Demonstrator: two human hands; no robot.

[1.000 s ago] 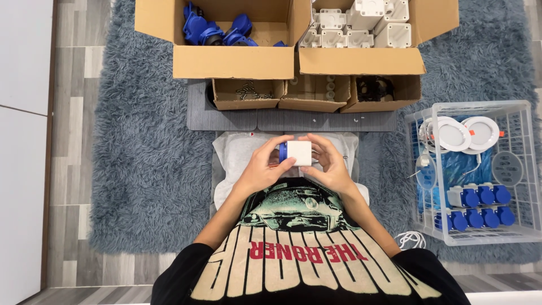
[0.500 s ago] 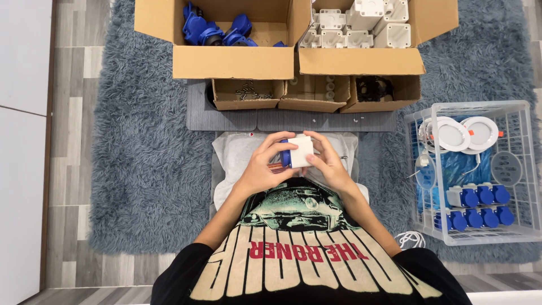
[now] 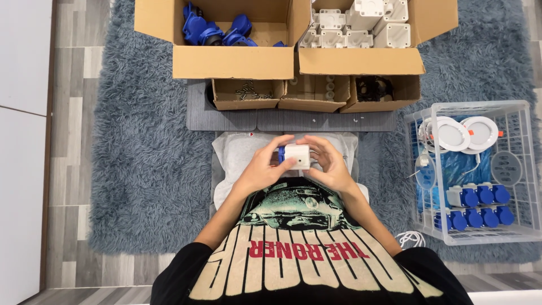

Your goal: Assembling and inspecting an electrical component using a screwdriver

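Both hands hold one small white plastic box (image 3: 297, 155) with a blue part showing on its left side, just above my lap. My left hand (image 3: 262, 166) grips it from the left, thumb on its front face. My right hand (image 3: 327, 164) cups it from the right, fingers curled over its top. Under the hands lies a white cloth (image 3: 237, 155) on a grey mat.
Ahead stand a big cardboard box of blue sockets (image 3: 212, 31) and one of white housings (image 3: 353, 25), with three small cardboard trays (image 3: 307, 93) before them. A clear wire-sided crate (image 3: 480, 169) at the right holds round white lamps and blue-and-white sockets. Blue shaggy rug (image 3: 147, 169) all round.
The white box has been turned in my hands and tilted slightly; both hands shifted their fingers around it but stayed in the same place.
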